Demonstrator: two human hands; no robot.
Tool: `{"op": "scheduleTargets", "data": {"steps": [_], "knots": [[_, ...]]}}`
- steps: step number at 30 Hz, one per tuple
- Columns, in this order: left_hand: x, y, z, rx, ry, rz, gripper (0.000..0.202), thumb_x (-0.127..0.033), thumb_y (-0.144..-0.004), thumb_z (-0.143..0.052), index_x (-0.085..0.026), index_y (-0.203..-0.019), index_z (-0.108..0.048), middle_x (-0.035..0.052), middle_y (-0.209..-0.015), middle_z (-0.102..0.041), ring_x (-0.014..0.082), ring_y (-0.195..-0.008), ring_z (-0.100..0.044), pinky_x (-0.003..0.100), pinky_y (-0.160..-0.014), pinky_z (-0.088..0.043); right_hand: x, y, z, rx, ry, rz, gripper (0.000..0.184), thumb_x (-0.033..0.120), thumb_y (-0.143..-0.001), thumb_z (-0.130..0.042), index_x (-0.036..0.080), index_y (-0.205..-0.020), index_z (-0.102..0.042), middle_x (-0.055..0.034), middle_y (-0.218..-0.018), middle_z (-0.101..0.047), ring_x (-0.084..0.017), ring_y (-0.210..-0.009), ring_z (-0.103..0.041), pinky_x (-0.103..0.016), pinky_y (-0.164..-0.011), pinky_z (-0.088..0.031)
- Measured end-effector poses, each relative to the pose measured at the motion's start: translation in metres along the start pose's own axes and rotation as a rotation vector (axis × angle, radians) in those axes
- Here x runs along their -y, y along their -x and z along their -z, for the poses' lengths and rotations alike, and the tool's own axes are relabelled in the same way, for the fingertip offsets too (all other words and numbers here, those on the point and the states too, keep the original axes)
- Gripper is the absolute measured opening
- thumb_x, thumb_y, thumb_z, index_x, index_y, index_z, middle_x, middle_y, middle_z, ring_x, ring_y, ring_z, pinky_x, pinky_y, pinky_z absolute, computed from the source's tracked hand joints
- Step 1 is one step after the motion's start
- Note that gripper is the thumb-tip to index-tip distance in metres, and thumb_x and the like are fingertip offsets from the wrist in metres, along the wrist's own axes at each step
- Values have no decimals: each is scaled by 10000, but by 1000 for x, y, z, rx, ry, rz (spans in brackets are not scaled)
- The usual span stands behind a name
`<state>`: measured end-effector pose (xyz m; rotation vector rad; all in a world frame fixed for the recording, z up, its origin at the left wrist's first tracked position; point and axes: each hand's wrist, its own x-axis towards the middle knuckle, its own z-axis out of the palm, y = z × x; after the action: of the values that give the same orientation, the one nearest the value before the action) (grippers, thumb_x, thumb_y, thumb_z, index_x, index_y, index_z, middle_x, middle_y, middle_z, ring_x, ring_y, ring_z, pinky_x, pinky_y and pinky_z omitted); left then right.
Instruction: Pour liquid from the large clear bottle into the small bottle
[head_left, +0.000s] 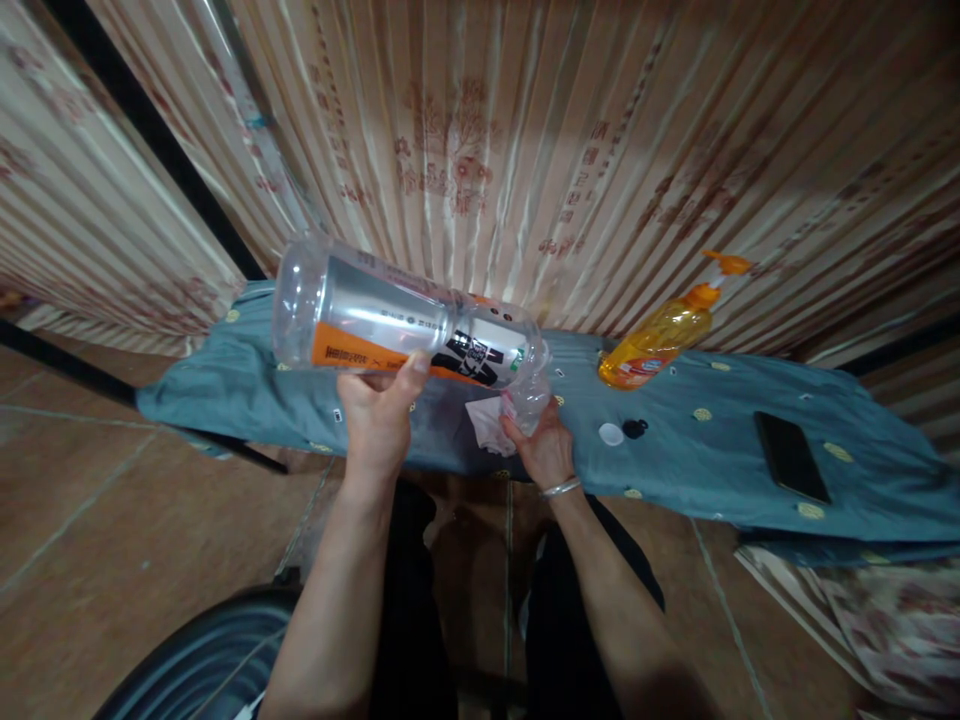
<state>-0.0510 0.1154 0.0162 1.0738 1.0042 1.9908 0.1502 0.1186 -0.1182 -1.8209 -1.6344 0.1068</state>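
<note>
A large clear plastic bottle (386,310) with a silver, orange and black label is held on its side above the cloth-covered table. Its round base points left and its narrower end right. My left hand (379,410) grips the underside of the body, with the thumb on the label. At the right end, my right hand (544,445) is closed round clear, crumpled-looking plastic at the neck. The fingers partly hide that end, and no liquid is visible inside. Just below lies a folded pale tissue or cloth (491,425), partly behind my right hand.
On the blue-green cloth (720,470) stand an orange pump bottle (652,340), a white disc (611,434), a small black item (635,428) and a dark phone (791,457). A pleated curtain (465,130) hangs behind. A black round object (202,650) sits lower left.
</note>
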Motion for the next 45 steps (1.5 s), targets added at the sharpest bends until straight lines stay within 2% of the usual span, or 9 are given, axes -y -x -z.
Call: {"op": "scheduleTargets", "data": {"steps": [7,11,17,23,29,33,41,45], "knots": [[1,0,1,22,-9,-26,307,-459,-662,-881,-212,-763,-730,-25,-748,-747,113,-662,-692,206,-616,-566,0,1,0,17,-9,3,732,578,-894,-629,61,-1385,-466,-222,-1115,-755,-329,-966,-761,-398,-800,-601],[1,-1,1,5,23,-25,332,-465,-621,-906,-221,-768,-733,-31,-755,-751,121,-665,-700,239,-667,-593,-2,1,-2,4,18,22,725,586,-898,-629,71,-1381,-465,-219,-1106,-755,-328,-942,-764,-399,-776,-604],[2,-1,1,29,-14,-42,312,-464,-684,-871,-223,-827,-734,-20,-774,-755,137,-681,-718,264,-682,-608,-7,2,-6,-34,23,63,723,620,-921,-585,71,-1379,-477,-205,-1082,-761,-313,-935,-767,-384,-767,-603],[1,-1,1,14,18,-22,347,-458,-635,-900,-218,-826,-738,-21,-755,-749,148,-701,-723,279,-726,-615,-8,2,-6,-38,13,70,733,621,-922,-586,66,-1385,-468,-210,-1090,-755,-323,-940,-763,-397,-770,-604],[0,0,1,26,-29,-34,314,-468,-687,-865,-219,-833,-742,-12,-775,-754,146,-679,-709,271,-668,-599,-7,2,-6,-39,17,75,722,591,-925,-598,60,-1395,-463,-212,-1090,-751,-320,-938,-761,-396,-776,-607],[1,0,3,33,-45,-39,312,-475,-708,-847,-220,-858,-747,-1,-782,-755,161,-700,-714,295,-695,-614,-7,3,-8,-42,27,82,716,564,-923,-611,45,-1392,-460,-221,-1087,-752,-322,-933,-763,-390,-775,-605],[0,-1,2,47,-50,-50,300,-481,-704,-852,-226,-821,-748,0,-802,-767,141,-709,-719,253,-682,-604,-7,2,-6,-18,34,63,729,551,-905,-636,54,-1404,-450,-217,-1104,-745,-334,-977,-756,-404,-801,-609],[-2,-1,0,33,-25,-24,339,-494,-638,-902,-224,-771,-746,-9,-792,-772,135,-701,-719,253,-700,-613,-7,2,-5,-19,25,63,731,553,-908,-639,55,-1409,-451,-226,-1127,-744,-335,-989,-753,-406,-804,-607]]}}
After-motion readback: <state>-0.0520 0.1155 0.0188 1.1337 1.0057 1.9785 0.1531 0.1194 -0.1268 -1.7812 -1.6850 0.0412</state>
